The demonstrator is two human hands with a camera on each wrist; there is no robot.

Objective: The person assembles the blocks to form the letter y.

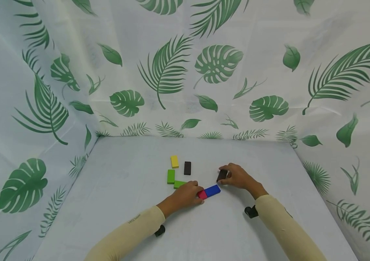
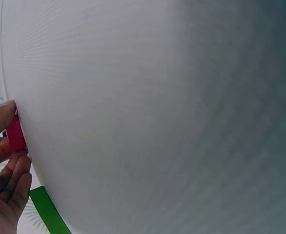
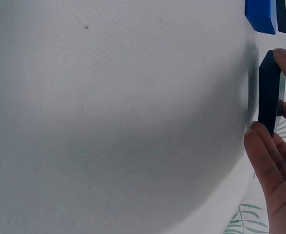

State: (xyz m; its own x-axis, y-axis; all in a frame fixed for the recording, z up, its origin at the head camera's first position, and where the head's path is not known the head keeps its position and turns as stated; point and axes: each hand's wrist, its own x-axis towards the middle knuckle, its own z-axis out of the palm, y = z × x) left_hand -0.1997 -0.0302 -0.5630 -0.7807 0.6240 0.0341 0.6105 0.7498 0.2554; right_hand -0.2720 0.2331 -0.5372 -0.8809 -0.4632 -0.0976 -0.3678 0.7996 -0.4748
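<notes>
Table: matt, faint fine grain. Red block, blue block: smooth faces, slight sheen; plastic or painted wood, cannot tell. Dark block nearest right edge: smooth, matt. Leaf-printed sheet past far edge: creased, soft sheen. Sleeves: matt cloth.

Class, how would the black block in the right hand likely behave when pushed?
The black block is probably stiff: its edges look straight in the right hand. Its flat faces suggest it would slide rather than roll. Being thin, it might tip if stood on edge.
</notes>
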